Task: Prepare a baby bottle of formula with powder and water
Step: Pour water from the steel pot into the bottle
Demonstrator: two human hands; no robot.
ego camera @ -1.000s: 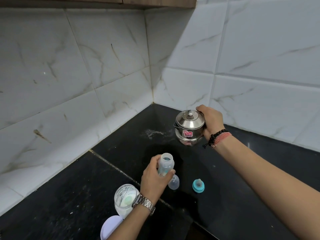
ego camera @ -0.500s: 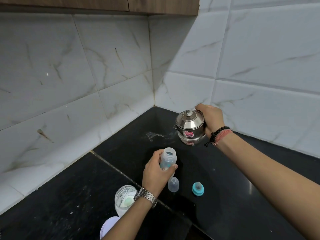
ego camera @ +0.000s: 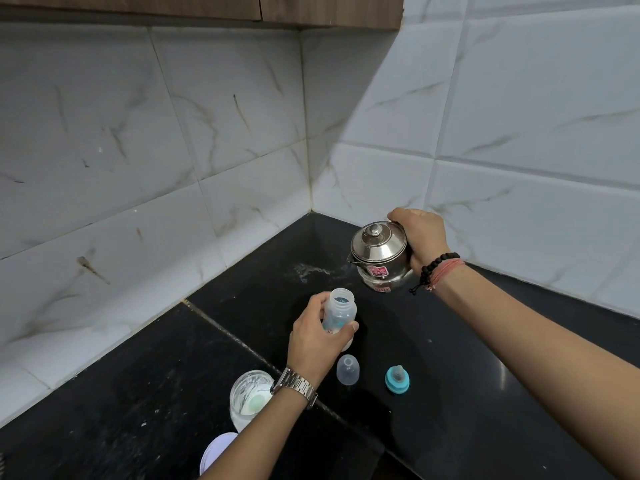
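Two grips engaged: left hand (ego camera: 317,344) wraps the open bottle (ego camera: 340,311), upright on the desk (ego camera: 485,393); right hand (ego camera: 420,237) clasps the steel pot (ego camera: 379,252), spout aimed left, far-right of the bottle mouth.

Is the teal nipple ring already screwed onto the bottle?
No, the bottle in the left hand has an open mouth, and the teal nipple ring sits apart on the counter.

Surface: black polished stone counter (ego camera: 485,393).
Beside open white powder jar (ego camera: 250,400): round white lid (ego camera: 216,452), nearer.
Right of it: clear dome cap (ego camera: 347,370), then teal-ringed teat (ego camera: 397,379).
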